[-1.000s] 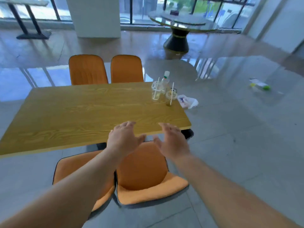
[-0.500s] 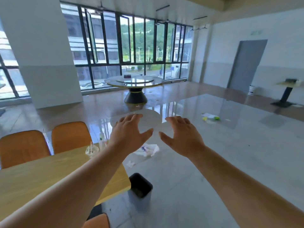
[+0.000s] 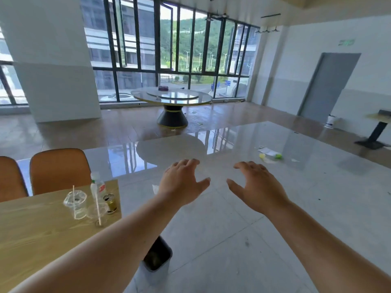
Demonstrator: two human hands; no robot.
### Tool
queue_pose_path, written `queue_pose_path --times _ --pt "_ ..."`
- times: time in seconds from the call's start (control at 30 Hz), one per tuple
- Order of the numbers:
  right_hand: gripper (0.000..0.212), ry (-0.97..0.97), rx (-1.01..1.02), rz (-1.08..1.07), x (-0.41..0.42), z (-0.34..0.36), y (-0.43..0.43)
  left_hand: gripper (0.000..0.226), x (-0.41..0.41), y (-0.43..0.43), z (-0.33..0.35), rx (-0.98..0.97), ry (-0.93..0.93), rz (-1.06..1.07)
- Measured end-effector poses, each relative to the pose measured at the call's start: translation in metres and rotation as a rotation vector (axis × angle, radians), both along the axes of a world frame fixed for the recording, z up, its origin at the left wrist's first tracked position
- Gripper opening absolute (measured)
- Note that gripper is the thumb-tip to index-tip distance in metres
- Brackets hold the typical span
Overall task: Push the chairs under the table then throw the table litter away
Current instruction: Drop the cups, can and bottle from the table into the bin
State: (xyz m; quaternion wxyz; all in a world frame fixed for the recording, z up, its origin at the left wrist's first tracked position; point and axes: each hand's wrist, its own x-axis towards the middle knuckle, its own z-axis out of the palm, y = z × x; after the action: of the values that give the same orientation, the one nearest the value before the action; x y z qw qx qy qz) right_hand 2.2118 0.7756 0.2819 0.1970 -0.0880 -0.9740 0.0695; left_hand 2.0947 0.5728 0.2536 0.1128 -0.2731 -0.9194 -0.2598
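From the head camera, both bare arms reach forward across the middle of the frame. The left hand (image 3: 183, 182) and the right hand (image 3: 257, 187) float side by side over the grey floor, palms down, fingers spread and loose, grasping nothing and touching nothing.

The wooden table (image 3: 38, 229) fills the lower left. Its litter sits bunched at the table's right corner: a clear plastic cup (image 3: 75, 205) with a straw standing in it, a second, lower clear cup (image 3: 96, 210) with a long straw leaning out, a plastic bottle (image 3: 97, 186) with a red and white label behind them, and a small metal can (image 3: 110, 203) just beside the edge.

Two orange chairs (image 3: 60, 170) stand at the table's far side, at the left edge of the frame, their backs rising above the tabletop.

A black bin (image 3: 157, 255) stands on the floor at lower centre, just past the table's corner, partly hidden by the left forearm.

A round glass table (image 3: 171, 96) stands before the windows at upper centre. Scraps of rubbish (image 3: 269, 155) lie on the floor at right.
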Motion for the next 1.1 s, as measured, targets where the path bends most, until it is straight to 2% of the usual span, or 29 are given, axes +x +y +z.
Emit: queue_pose_path --times 0.2,0.37,0.7,0.83,1.1 --pt "0.046 -0.140 0.088 0.016 -0.124 -0.029 0.078 0.066 -0.135 0.080 -0.059 0.056 -0.178 0.022" --pt "0.040 -0.278 0.063 0.064 -0.247 -0.036 0.111 0.058 -0.245 0.117 -0.085 0.056 -0.307 0.091" --pt "0.032 -0.333 -0.001 0.413 -0.467 -0.073 0.080 0.041 -0.394 0.078 -0.107 0.023 -0.396 0.332" --pt "0.031 -0.374 -0.053 0.596 -0.545 -0.104 0.045 0.045 -0.418 0.025 -0.127 0.009 -0.424 0.514" --pt "0.041 -0.446 -0.058 1.202 -0.661 -0.147 -0.069 0.048 -0.398 -0.062 -0.121 0.050 -0.421 1.173"
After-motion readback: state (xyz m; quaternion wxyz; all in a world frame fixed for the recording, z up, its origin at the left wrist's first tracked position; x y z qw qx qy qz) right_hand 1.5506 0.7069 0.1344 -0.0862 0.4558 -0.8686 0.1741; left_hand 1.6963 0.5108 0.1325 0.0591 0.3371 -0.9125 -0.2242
